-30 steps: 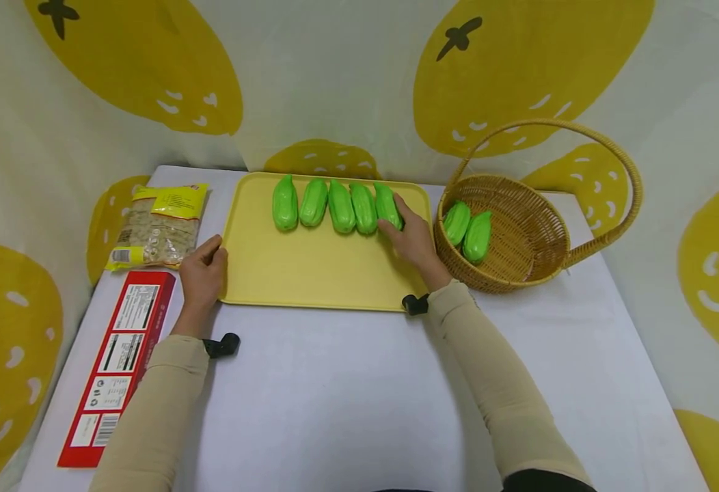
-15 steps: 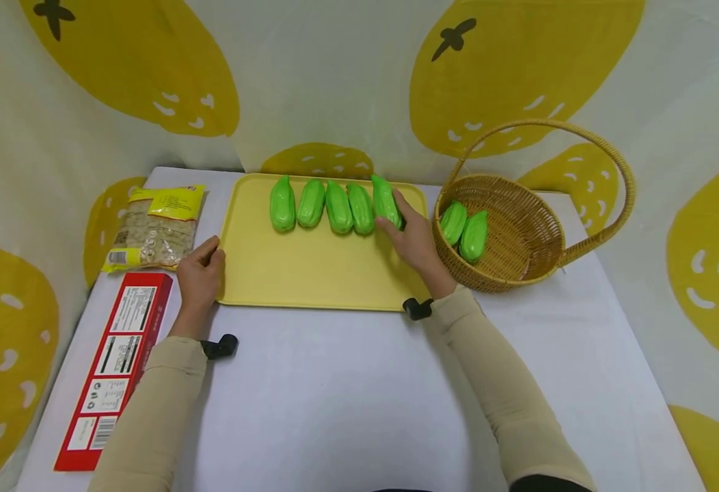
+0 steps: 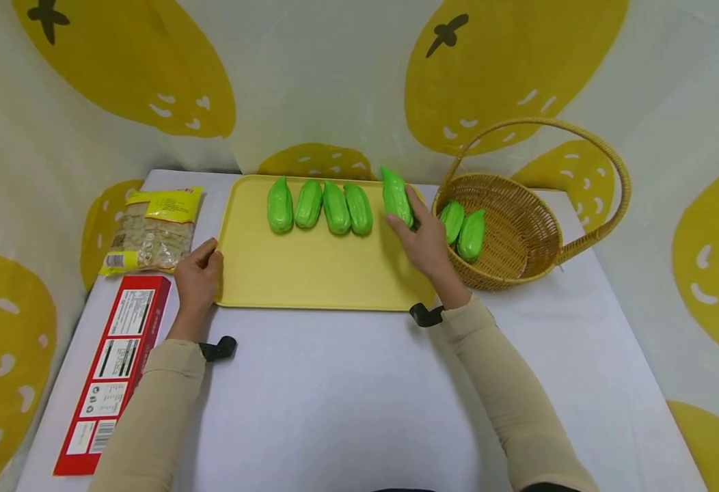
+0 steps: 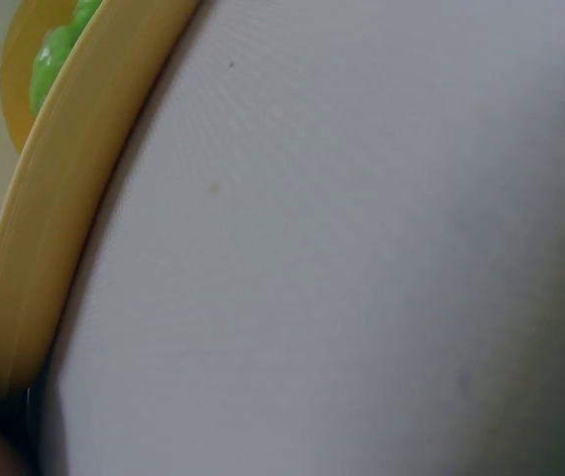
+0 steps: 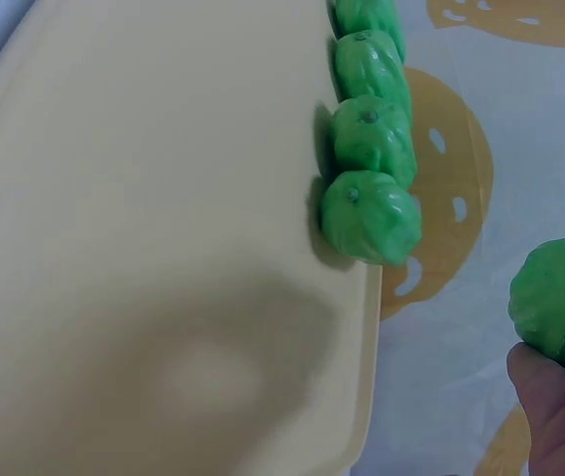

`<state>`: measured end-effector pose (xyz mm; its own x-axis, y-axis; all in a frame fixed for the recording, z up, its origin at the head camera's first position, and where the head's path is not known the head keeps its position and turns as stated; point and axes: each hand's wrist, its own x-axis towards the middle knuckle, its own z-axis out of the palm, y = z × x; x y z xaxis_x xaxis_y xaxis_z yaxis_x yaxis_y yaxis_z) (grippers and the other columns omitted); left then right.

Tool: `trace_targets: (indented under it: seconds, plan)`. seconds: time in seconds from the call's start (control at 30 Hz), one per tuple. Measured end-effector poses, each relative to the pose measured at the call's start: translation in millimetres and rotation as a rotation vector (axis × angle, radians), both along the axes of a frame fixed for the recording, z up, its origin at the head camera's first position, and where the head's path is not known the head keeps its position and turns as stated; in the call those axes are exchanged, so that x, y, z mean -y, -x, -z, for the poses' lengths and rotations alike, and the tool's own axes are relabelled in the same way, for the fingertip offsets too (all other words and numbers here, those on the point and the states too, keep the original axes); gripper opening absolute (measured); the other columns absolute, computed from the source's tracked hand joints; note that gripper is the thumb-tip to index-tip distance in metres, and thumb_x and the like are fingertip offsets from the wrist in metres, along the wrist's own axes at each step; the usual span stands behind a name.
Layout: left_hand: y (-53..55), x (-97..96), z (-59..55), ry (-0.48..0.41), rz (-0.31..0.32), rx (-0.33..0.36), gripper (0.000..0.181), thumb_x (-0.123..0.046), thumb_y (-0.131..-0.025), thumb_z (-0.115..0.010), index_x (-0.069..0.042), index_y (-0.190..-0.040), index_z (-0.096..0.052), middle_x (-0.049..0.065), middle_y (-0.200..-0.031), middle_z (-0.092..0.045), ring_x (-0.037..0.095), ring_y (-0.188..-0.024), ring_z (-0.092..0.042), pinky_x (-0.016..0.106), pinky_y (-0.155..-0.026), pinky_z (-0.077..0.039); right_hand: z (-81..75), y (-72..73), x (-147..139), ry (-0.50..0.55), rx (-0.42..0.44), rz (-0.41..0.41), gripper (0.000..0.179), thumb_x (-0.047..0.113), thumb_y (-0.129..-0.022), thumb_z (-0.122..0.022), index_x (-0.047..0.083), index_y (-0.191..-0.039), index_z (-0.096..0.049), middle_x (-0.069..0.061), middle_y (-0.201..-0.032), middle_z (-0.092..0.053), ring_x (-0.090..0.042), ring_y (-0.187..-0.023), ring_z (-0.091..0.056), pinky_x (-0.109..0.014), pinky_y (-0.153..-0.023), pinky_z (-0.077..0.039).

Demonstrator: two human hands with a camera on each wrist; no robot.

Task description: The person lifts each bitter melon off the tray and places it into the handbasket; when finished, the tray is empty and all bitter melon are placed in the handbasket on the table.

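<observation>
My right hand [image 3: 424, 239] grips a plump, ridged green gourd [image 3: 396, 195] between thumb and fingers, raised over the right end of a yellow tray [image 3: 310, 273]. In the right wrist view this gourd [image 5: 555, 297] hangs apart from the others, its blunt end toward the camera. Several matching gourds [image 3: 337, 207] lie side by side along the tray's far edge. My left hand [image 3: 198, 277] pinches the tray's left rim near its front corner; the left wrist view catches the tray rim [image 4: 74, 198] with only bits of fingers at the edge.
Right of the tray stands a wicker basket [image 3: 519, 232] with a tall arched handle and two gourds [image 3: 471, 236] inside. A clear-and-yellow food packet [image 3: 156, 229] and a long red box [image 3: 113, 369] lie on the left. A fruit-print cloth [image 3: 316, 75] hangs behind the table.
My right hand has lifted the rightmost gourd from the tray's row and shifted it slightly right, opening a gap beside the others. The left hand keeps its place on the tray.
</observation>
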<state>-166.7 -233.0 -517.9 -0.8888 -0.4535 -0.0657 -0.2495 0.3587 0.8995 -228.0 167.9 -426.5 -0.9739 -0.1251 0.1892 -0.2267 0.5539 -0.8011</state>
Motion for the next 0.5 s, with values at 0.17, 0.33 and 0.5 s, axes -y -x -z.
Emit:
trace_targets:
  seconds: [0.17, 0.33, 0.5]
  plan:
    - [0.5, -0.1, 1.0, -0.004, -0.004, -0.013, 0.041, -0.020, -0.105, -0.055, -0.014, -0.145, -0.056, 0.002, -0.152, -0.055, 0.015, -0.144, -0.048, 0.036, -0.121, -0.042, -5.0, -6.9, -11, 0.021, -0.025, 0.014, 0.072, 0.031, -0.100, -0.066, 0.014, -0.161, -0.031, -0.016, -0.161, -0.040, -0.032, -0.147, -0.043, -0.049, -0.117, -0.045]
    - [-0.5, 0.0, 0.0, 0.004, 0.000, -0.006, 0.041, -0.021, -0.105, -0.055, -0.015, -0.146, -0.055, 0.003, -0.153, -0.054, 0.016, -0.145, -0.047, 0.036, -0.121, -0.041, -8.8, -13.7, -22, 0.045, -0.024, 0.045, 0.072, 0.028, -0.099, -0.068, 0.015, -0.160, -0.033, -0.018, -0.160, -0.042, -0.032, -0.142, -0.049, -0.048, -0.110, -0.050]
    - [-1.0, -0.6, -0.7, 0.019, -0.002, -0.016, 0.040, -0.019, -0.105, -0.055, -0.013, -0.145, -0.057, 0.003, -0.151, -0.056, 0.016, -0.143, -0.049, 0.037, -0.120, -0.042, -9.0, -20.2, -34, 0.028, -0.038, 0.061, 0.071, 0.028, -0.099, -0.068, 0.018, -0.161, -0.033, -0.020, -0.158, -0.045, -0.032, -0.132, -0.057, -0.047, -0.101, -0.054]
